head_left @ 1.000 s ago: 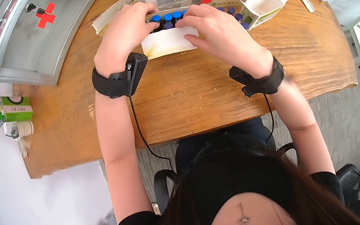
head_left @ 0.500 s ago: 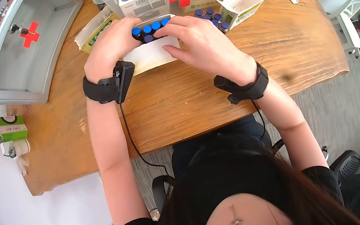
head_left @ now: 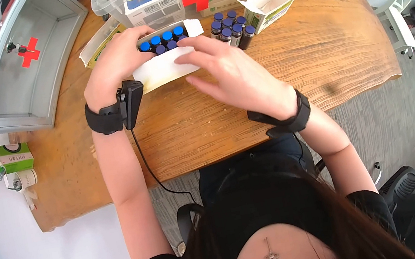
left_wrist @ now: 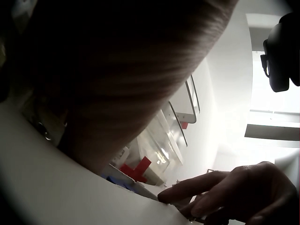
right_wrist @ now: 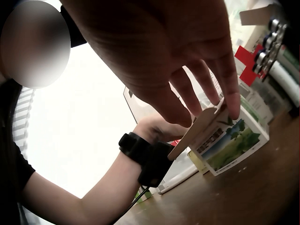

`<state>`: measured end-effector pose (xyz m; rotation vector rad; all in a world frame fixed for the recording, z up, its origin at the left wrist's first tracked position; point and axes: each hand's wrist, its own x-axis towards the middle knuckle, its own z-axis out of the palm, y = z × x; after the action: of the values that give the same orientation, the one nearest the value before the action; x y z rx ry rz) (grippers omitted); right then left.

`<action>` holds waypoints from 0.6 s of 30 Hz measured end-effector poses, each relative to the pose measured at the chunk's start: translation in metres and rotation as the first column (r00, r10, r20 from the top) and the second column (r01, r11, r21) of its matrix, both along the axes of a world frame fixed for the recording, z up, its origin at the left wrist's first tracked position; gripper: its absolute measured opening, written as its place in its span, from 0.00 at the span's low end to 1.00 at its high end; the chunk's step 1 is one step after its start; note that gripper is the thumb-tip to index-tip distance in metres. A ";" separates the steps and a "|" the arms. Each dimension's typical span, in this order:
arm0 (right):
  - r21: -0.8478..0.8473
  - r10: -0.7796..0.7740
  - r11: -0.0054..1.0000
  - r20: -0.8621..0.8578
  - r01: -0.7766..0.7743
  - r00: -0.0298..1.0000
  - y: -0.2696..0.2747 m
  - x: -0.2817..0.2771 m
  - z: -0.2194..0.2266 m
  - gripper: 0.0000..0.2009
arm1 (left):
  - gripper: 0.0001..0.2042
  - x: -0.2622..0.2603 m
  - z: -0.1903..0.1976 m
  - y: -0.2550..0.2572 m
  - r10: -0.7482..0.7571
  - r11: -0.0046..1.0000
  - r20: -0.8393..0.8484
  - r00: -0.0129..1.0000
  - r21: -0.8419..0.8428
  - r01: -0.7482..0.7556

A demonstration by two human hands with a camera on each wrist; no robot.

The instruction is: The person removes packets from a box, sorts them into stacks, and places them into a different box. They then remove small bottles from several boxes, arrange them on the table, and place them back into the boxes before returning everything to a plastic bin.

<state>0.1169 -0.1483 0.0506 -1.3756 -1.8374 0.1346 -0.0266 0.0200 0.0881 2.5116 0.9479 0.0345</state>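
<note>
An open carton (head_left: pixel 156 73) holds several dark vials (head_left: pixel 167 36) with blue and purple caps, its white front flap folded toward me. My left hand (head_left: pixel 112 63) grips the carton's left end, thumb in front, the other fingers hidden behind. My right hand (head_left: pixel 225 73) hovers at the front right, its loosely extended fingertips at the flap and the nearest purple caps, holding nothing. In the right wrist view, the right fingers (right_wrist: pixel 228 89) hang along the carton's edge, above a printed landscape side (right_wrist: pixel 234 143). The flap fills the lower left of the left wrist view.
Several purple-capped vials (head_left: pixel 226 32) stand right of the carton. Beyond them is an open empty box (head_left: pixel 274 4). A clear bin (head_left: pixel 104 0) with a red cross holds medicine boxes behind. A green-yellow box (head_left: pixel 100 43) and a metal-framed cabinet (head_left: pixel 39 87) are on the left.
My right hand has drawn back toward me off the vial tops, uncovering more caps and the carton's right end. The left hand keeps its grip. The head view has shifted.
</note>
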 end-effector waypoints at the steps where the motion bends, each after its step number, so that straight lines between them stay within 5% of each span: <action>1: 0.001 0.010 1.000 -0.014 -0.010 1.000 -0.006 -0.002 0.000 0.14 | 0.19 -0.001 0.002 0.000 0.000 1.000 0.012 1.000 -0.031 0.001; 8: -0.074 0.028 0.997 -0.030 -0.030 0.999 -0.025 0.003 0.001 0.17 | 0.19 -0.008 0.000 0.012 -0.060 0.982 0.157 0.986 -0.165 0.086; 11: -0.057 0.030 0.998 0.029 -0.028 0.999 -0.018 0.014 0.004 0.18 | 0.18 -0.008 -0.003 0.013 -0.099 0.993 0.135 0.986 -0.048 0.106; 18: 0.036 -0.014 0.999 0.106 0.011 0.994 0.013 0.018 0.019 0.16 | 0.16 -0.040 0.018 -0.002 0.047 0.999 0.374 0.926 -0.020 -0.043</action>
<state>0.1351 -0.1350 0.0696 -1.3931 -1.9094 0.0225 -0.0667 0.0183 0.1057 2.3516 0.8401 0.5036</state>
